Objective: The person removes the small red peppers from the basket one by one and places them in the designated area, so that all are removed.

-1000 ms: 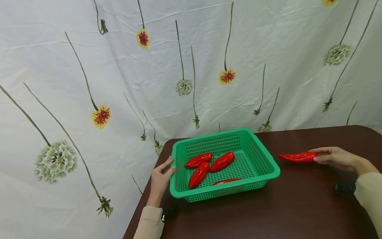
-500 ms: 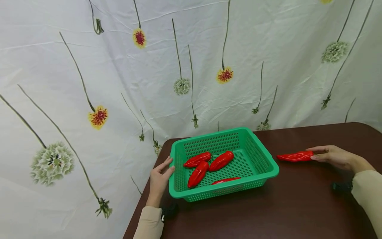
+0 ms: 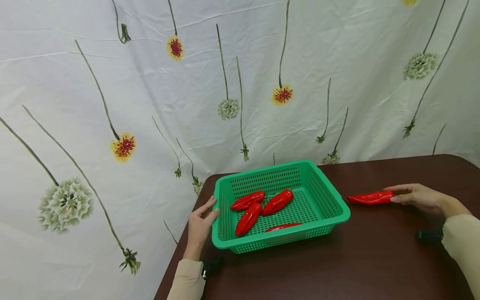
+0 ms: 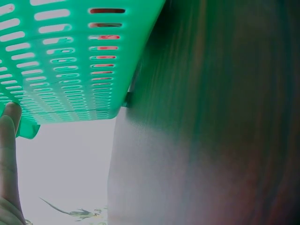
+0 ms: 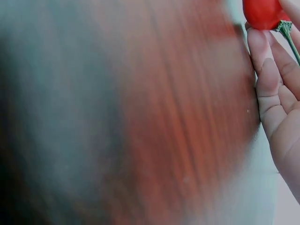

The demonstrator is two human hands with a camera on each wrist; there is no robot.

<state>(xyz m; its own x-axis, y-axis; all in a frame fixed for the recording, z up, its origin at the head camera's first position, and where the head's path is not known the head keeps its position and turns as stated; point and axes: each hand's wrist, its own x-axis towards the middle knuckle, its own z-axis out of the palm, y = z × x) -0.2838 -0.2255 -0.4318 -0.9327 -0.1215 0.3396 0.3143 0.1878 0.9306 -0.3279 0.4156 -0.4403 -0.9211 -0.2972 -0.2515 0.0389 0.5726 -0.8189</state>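
Head view showed five red chili peppers (image 3: 278, 202): four lay in one green perforated basket (image 3: 304, 208) on the dark worktop (image 3: 330, 268), while the fifth chili pepper (image 3: 370, 198) was outside, at the basket's three o'clock. The right hand (image 3: 421, 198) pinched it near its green stem (image 5: 284, 29), tip toward nine o'clock. The left hand (image 3: 200, 227), fingers extended, touched the basket's nine-o'clock rim. Two beige sleeves (image 3: 461, 246) reached in from four and seven o'clock.

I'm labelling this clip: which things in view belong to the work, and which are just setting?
In the work:
right hand
pepper it grips
basket
left hand, at its rim
four peppers inside

Just setting:
table
flowered cloth
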